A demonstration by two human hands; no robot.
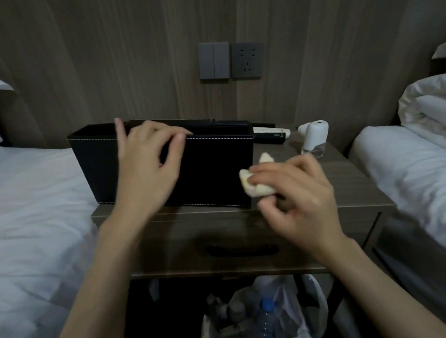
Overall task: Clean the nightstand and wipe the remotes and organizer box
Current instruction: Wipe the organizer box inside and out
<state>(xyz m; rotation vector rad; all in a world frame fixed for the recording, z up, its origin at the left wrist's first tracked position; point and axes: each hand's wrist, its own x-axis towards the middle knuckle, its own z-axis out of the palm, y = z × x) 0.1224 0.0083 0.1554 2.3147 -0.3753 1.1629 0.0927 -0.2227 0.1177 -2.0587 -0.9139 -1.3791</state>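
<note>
A black leather organizer box [211,170] with white stitching stands on the wooden nightstand [336,181], its left part jutting over the bed. My left hand [147,165] hovers in front of the box's upper rim with fingers spread, thumb near the rim. My right hand [298,188] pinches a crumpled cream cloth [255,186] against the box's lower right corner. Behind the box lie two remotes, one white [270,130] and one black [269,138], partly hidden by it.
A white spray bottle [313,137] stands at the nightstand's back right. Beds with white linen flank both sides [23,217] [422,164]. A drawer handle [241,249] faces me. Below, a bin bag with plastic bottles [265,318]. Switches and a socket [231,60] are on the wall.
</note>
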